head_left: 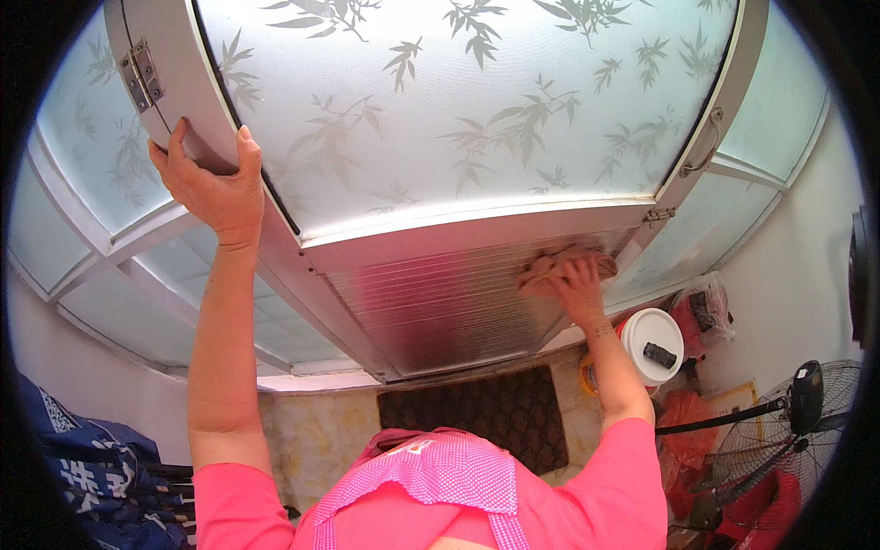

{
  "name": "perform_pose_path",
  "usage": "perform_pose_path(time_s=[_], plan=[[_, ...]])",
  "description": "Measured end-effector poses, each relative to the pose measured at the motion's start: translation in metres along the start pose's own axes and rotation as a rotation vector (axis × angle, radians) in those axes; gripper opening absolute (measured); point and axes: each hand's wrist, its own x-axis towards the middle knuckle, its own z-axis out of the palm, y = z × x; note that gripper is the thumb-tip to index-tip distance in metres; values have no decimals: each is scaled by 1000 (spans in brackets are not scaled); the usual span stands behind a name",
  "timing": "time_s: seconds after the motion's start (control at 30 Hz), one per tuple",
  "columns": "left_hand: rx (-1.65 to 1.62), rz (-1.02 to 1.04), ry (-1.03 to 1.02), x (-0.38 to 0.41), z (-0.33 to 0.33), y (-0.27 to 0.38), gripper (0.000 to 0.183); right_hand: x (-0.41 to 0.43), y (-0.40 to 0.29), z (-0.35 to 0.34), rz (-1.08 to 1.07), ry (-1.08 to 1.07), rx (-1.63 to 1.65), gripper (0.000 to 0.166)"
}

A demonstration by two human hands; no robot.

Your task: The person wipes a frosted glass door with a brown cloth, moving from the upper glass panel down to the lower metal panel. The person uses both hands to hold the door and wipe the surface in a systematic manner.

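In front of me stands a metal-framed door (481,230) with a frosted glass pane (426,151) patterned with bamboo leaves. My left hand (216,179) rests on the door's left stile, below a metal hinge (142,75), with thumb and fingers spread and nothing held. My right hand (581,285) presses a brownish cloth (540,271) against the upper right of the ribbed lower panel (426,309). The cloth is bunched under my fingers, partly hidden by them. A pull handle (705,148) and a small bolt latch (658,216) sit on the right stile.
A dark mat (481,412) lies on the tiled floor at the door's foot. At right stand a white-lidded bucket (663,330) with a small black object (660,355) on top, plastic bags (711,309) and a fan (784,426). Blue printed fabric (103,467) hangs at lower left.
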Motion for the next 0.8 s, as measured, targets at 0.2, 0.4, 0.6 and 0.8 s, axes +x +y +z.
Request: perform_pose_path(time_s=[0.2, 0.4, 0.6, 0.8], plan=[[62, 31, -10, -3, -4, -5, 72, 34, -43, -26, 526, -99, 262, 38], [-37, 0, -14, 0, -1, -1, 71, 66, -175, 13, 141, 52, 334, 28], [4, 65, -16, -2, 0, -3, 69, 124, -270, 2, -214, 120, 464, 44], [12, 96, -17, 0, 0, -4, 69, 106, -227, 0, -19, -56, 436, 40]])
